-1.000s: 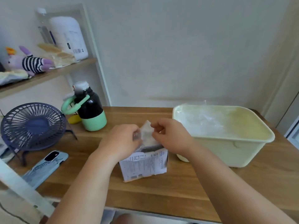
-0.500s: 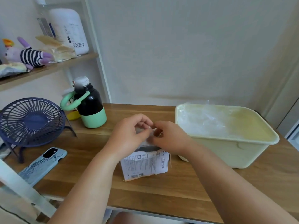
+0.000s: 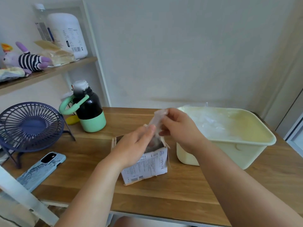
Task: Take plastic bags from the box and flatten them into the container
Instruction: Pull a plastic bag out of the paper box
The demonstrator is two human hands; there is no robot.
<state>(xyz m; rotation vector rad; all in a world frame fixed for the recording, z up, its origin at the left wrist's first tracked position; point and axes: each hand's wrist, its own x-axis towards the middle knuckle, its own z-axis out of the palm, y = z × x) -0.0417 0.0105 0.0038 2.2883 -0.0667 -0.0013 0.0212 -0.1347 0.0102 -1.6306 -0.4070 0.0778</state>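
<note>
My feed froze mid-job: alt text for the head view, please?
The right hand pinches the top of a thin clear plastic bag rising from the open white cardboard box on the wooden table; the left hand touches it lower down with its fingers. A pale yellow plastic container holding clear bags stands right of the box.

Table (image 3: 180, 190): box (image 3: 147, 163) ctr-front; container (image 3: 229, 149) just R of box, plastic bags (image 3: 211, 122) inside. Bottle (image 3: 89, 108) behind-L of box; fan (image 3: 29, 126) far L; phone (image 3: 41, 171) in front of fan. Bag (image 3: 157, 122) above box, btwn L hand (image 3: 132, 146) & R hand (image 3: 178, 128). Shelf (image 3: 49, 72) upper L, above fan: jug (image 3: 67, 33) on it, plush toy (image 3: 27, 59) L of jug.
</note>
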